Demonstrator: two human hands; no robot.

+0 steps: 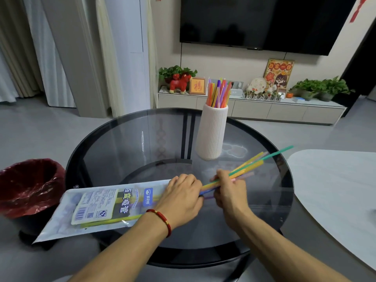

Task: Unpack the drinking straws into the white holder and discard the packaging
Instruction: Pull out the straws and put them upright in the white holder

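Observation:
A ribbed white holder [211, 135] stands upright on the round glass table [114, 143], with several coloured straws [218, 92] sticking out of its top. The clear plastic straw package [97, 208] lies flat at the table's front left, a few straws still inside. My left hand [181, 198] presses down on the package's open right end. My right hand [230, 190] grips a bunch of yellow, green and pink straws [254, 162] that point up and right, their near ends still at the package mouth.
A bin lined with a dark red bag [28, 184] stands on the floor left of the table. A pale table top [335, 186] sits close on the right. Beyond the table are a low cabinet [252, 110] with ornaments and plants, and a wall-mounted television [262, 21].

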